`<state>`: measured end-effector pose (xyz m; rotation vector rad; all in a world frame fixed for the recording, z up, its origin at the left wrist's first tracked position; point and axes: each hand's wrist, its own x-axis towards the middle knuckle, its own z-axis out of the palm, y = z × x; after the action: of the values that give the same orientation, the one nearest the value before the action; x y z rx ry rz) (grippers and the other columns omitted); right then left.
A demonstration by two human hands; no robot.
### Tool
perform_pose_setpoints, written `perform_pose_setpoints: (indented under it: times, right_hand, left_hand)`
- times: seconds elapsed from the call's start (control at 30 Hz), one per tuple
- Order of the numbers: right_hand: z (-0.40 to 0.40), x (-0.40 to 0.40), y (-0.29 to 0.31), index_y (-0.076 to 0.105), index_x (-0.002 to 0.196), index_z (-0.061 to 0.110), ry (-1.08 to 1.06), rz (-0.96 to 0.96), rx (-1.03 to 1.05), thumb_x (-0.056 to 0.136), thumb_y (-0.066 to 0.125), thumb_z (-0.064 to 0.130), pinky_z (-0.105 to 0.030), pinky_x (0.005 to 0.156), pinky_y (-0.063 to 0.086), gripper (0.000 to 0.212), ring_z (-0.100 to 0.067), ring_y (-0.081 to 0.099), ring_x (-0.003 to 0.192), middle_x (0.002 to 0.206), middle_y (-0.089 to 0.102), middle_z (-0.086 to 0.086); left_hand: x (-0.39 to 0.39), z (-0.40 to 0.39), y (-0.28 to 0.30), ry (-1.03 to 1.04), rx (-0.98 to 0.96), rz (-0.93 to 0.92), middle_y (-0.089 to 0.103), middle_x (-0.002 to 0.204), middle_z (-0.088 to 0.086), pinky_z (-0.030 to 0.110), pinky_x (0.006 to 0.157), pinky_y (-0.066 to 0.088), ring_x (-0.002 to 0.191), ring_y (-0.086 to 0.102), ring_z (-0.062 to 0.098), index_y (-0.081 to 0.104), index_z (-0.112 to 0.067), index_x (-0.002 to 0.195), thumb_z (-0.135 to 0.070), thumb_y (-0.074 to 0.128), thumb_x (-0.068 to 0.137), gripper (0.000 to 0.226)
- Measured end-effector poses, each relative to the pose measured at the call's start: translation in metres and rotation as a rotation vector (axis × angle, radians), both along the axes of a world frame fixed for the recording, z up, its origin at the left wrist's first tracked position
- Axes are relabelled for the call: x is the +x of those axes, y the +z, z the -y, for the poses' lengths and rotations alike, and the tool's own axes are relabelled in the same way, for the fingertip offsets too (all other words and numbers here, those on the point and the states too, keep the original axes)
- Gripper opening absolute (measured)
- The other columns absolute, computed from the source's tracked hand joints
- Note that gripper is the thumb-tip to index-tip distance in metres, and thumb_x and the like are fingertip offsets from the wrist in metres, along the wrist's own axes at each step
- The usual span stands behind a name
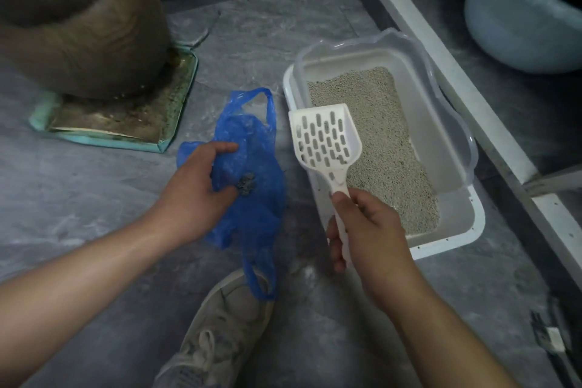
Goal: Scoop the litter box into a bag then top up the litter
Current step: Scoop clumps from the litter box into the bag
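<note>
Nearest, the right hand [371, 231] grips the white slotted plastic scoop [326, 143] over the white litter tray [447, 239] at three o'clock, while the left hand [196, 190] pinches the crumpled blue plastic bag [248, 167] open at nine o'clock around one grey clump [246, 181]; scooping seems under way, next another pass through the litter.

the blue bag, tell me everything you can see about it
The blue bag is thin, crinkled, translucent plastic with two loop handles, one pointing away from the person, the other lying over the toe of a grey shoe. It lies crumpled on the grey floor, just left of the litter box. The left hand grips its left edge. A dark grey clump shows at its middle. The scoop does not touch it.
</note>
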<state>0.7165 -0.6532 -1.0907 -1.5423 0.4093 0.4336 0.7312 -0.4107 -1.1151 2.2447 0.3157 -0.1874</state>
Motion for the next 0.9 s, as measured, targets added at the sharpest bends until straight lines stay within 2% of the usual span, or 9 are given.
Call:
perform_pose_setpoints:
  times: [0.13, 0.27, 0.33, 0.47, 0.57, 0.63, 0.7, 0.77, 0.9]
  right_hand:
    - [0.012, 0.004, 0.0, 0.058, 0.084, 0.004, -0.029, -0.008, -0.011, 0.102, 0.053, 0.022, -0.026, 0.04, 0.037, 0.026, -0.021, 0.043, 0.038, 0.062, 0.056, -0.015]
    - [0.016, 0.006, 0.001, 0.056, 0.085, -0.002, -0.036, -0.007, 0.0, 0.103, 0.052, 0.022, -0.025, 0.039, 0.036, 0.03, -0.021, 0.042, 0.037, 0.061, 0.055, -0.016]
    - [0.016, 0.007, 0.002, 0.057, 0.085, -0.001, -0.037, -0.008, 0.009, 0.103, 0.053, 0.021, -0.024, 0.039, 0.036, 0.029, -0.021, 0.042, 0.037, 0.06, 0.054, -0.015]
    - [0.027, 0.015, 0.008, 0.058, 0.081, 0.011, -0.103, -0.013, -0.016, 0.102, 0.055, 0.019, -0.024, 0.038, 0.037, 0.022, -0.02, 0.043, 0.037, 0.059, 0.055, -0.012]
    - [0.055, 0.032, -0.002, 0.057, 0.085, 0.013, -0.13, 0.003, -0.272, 0.1, 0.056, 0.024, -0.03, 0.04, 0.042, 0.019, -0.022, 0.049, 0.04, 0.061, 0.061, -0.011]
    - [0.076, 0.044, -0.016, 0.062, 0.084, 0.013, -0.036, -0.008, -0.534, 0.096, 0.058, 0.032, -0.041, 0.052, 0.052, 0.023, -0.025, 0.058, 0.047, 0.063, 0.07, -0.008]
    - [0.088, 0.055, -0.027, 0.066, 0.08, 0.013, 0.08, -0.064, -0.688, 0.095, 0.058, 0.036, -0.047, 0.069, 0.058, 0.028, -0.029, 0.066, 0.059, 0.067, 0.073, -0.008]
    - [0.091, 0.063, -0.036, 0.069, 0.078, 0.012, 0.217, -0.114, -0.778, 0.097, 0.057, 0.037, -0.044, 0.076, 0.058, 0.033, -0.029, 0.07, 0.07, 0.069, 0.074, -0.006]
    - [0.086, 0.074, -0.043, 0.071, 0.078, 0.011, 0.444, -0.178, -0.882, 0.1, 0.053, 0.034, -0.031, 0.07, 0.047, 0.036, -0.023, 0.067, 0.072, 0.068, 0.069, -0.003]
  left_hand:
    - [0.001, 0.0, -0.002, -0.019, -0.003, 0.0, 0.057, 0.121, -0.009, 0.01, 0.065, 0.038, 0.084, 0.055, -0.003, 0.05, -0.03, 0.137, -0.004, 0.063, 0.084, 0.06]
    - [0.002, -0.002, -0.006, -0.031, -0.02, -0.003, 0.058, 0.127, -0.005, 0.025, 0.074, 0.044, 0.099, 0.06, 0.013, 0.049, -0.032, 0.137, -0.004, 0.063, 0.084, 0.062]
    - [0.003, -0.002, -0.006, -0.029, -0.018, -0.001, 0.058, 0.128, -0.005, 0.029, 0.077, 0.045, 0.101, 0.06, 0.015, 0.049, -0.032, 0.137, -0.004, 0.064, 0.084, 0.061]
    - [0.003, 0.002, -0.004, -0.03, 0.015, -0.004, 0.056, 0.123, -0.009, 0.019, 0.069, 0.04, 0.089, 0.056, 0.003, 0.05, -0.031, 0.137, -0.004, 0.064, 0.084, 0.061]
    - [0.003, 0.003, -0.003, -0.032, 0.008, -0.02, 0.056, 0.124, -0.009, 0.017, 0.069, 0.041, 0.094, 0.058, 0.008, 0.049, -0.032, 0.137, -0.004, 0.064, 0.084, 0.062]
    - [0.002, 0.004, -0.002, -0.029, 0.001, -0.03, 0.058, 0.12, -0.008, 0.017, 0.067, 0.04, 0.091, 0.06, 0.009, 0.049, -0.032, 0.137, -0.005, 0.064, 0.084, 0.061]
    - [0.002, 0.006, -0.001, -0.025, -0.002, -0.038, 0.06, 0.111, -0.01, 0.015, 0.063, 0.039, 0.082, 0.059, 0.004, 0.049, -0.034, 0.136, -0.006, 0.065, 0.084, 0.061]
    - [0.001, 0.008, 0.0, -0.022, 0.001, -0.046, 0.057, 0.103, -0.018, 0.011, 0.058, 0.037, 0.073, 0.057, 0.0, 0.049, -0.034, 0.136, -0.006, 0.065, 0.084, 0.061]
    - [0.0, 0.01, 0.003, -0.013, -0.017, -0.053, 0.055, 0.098, -0.019, 0.007, 0.054, 0.039, 0.063, 0.056, -0.007, 0.049, -0.03, 0.137, -0.003, 0.063, 0.085, 0.06]
